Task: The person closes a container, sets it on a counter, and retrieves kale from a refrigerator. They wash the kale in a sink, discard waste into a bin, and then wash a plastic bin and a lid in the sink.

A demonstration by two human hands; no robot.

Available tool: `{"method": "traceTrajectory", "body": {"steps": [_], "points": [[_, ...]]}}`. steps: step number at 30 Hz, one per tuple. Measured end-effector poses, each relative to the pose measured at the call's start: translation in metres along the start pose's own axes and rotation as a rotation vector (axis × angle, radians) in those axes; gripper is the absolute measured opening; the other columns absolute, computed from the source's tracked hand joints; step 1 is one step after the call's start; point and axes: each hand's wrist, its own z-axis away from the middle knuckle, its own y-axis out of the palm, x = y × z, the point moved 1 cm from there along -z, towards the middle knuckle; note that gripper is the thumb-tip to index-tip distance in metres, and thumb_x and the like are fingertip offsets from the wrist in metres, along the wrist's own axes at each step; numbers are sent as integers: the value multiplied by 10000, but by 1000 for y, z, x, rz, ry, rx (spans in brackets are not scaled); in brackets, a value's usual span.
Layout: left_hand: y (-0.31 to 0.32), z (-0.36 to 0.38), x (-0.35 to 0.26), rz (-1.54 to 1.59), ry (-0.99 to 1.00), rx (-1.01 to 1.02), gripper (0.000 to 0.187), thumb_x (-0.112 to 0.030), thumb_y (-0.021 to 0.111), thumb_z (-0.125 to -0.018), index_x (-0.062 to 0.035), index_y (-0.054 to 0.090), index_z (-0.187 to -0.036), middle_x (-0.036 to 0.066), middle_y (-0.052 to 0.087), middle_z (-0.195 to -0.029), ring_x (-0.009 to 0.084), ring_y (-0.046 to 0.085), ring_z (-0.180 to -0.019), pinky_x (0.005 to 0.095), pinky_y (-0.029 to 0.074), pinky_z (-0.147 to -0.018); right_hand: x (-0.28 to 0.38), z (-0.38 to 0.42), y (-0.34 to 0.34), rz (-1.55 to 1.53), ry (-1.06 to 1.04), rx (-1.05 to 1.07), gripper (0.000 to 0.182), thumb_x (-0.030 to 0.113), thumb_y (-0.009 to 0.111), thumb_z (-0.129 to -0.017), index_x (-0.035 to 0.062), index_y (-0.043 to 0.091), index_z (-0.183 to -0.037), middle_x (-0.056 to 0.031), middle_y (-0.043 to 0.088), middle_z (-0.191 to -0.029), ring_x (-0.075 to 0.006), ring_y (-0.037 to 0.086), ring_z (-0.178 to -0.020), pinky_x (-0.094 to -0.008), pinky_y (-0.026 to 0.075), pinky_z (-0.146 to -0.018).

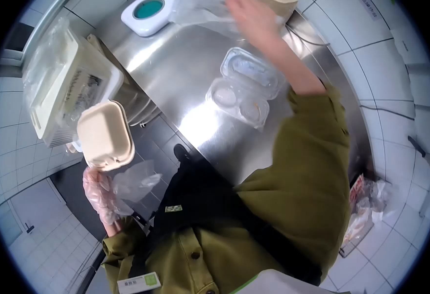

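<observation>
The right hand (256, 23) is blurred and its fingers meet the top edge, so whether it grips the clear bag (200, 13) (itself cropped above) cannot be told. Behind the box (104, 134), fingers of the left hand (98, 191) are hidden, as is the box's inside. Print on the name tag (139, 282) is too small to read. A white thing (283, 285) runs off the bottom edge.

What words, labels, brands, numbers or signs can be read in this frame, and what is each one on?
None can be read with certainty.
Badge: dark characters and a green mark, too small.
Apron patch: too small.
Plastic-wrapped stack: dark print, blurred.
Red label at lower right: blurred.
Wall label at upper right: blurred.
</observation>
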Motion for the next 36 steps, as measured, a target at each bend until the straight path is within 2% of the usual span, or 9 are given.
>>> {"method": "traceTrajectory", "body": {"steps": [11,13,16,18,24,28,31,33,36], "points": [[-25,-14,19,144,-94,-189,109,-124,509,-824,-25,554,-823,-60,367,-561,45,317,-476,188,253,-438,114,229,-41,-154,386,584,563,278,658,-627,0,475,-1081,-183,501,-1081,-327,454,-1055,-413,374,-885],[-28,-13,28,74,-15,-332,113,-130,521,-820,-35,580,-807,-70,373,-567,35,311,-479,192,256,-454,91,269,-3,-99,218,428,424,187,589,-687,18,490,-1063,-164,524,-1055,-317,495,-1006,-401,407,-842],[-36,-7,36,66,57,-349,139,-99,487,-828,4,553,-893,-36,399,-614,66,354,-512,196,293,-475,52,301,32,-130,311,712,267,127,472,-788,54,539,-1035,-140,569,-979,-286,548,-906,-385,449,-739],[-49,-7,44,-21,81,-428,122,-30,459,-815,15,544,-889,-14,432,-652,63,383,-531,192,309,-472,64,245,10,-146,198,672,191,68,506,-734,52,590,-905,-129,587,-767,-307,560,-681,-409,439,-602],[-70,-31,113,209,145,-696,115,-19,438,-813,19,537,-858,-2,442,-698,59,381,-528,192,313,-467,148,138,76,-998,-147,661,46,38,583,-638,32,540,-620,-136,519,-605,-315,533,-580,-393,401,-516],[-80,-41,147,258,228,-907,101,-52,478,-819,-2,539,-884,-31,417,-658,46,343,-514,183,278,-462,244,108,162,-1179,-402,621,84,70,575,-624,59,555,-705,-118,528,-601,-304,530,-548,-390,409,-483],[-101,-29,189,-577,370,-1123,129,-33,442,-801,-30,530,-707,-20,424,-602,60,370,-475,211,297,-421,292,81,192,-1248,-513,487,137,103,577,-661,65,577,-792,-115,554,-633,-299,557,-581,-396,433,-502],[-92,-33,176,293,381,-1089,158,-48,440,-805,-48,513,-665,-33,403,-539,52,347,-440,206,278,-406,323,69,216,-1219,-574,490,164,124,572,-678,73,585,-833,-113,576,-662,-298,569,-591,-404,450,-523],[-96,-47,193,263,370,-1241,160,-58,463,-798,-60,492,-640,-41,390,-518,45,336,-428,198,267,-396,354,59,249,-1141,-665,566,175,138,562,-689,81,587,-853,-116,592,-682,-301,574,-597,-408,462,-543]]}}
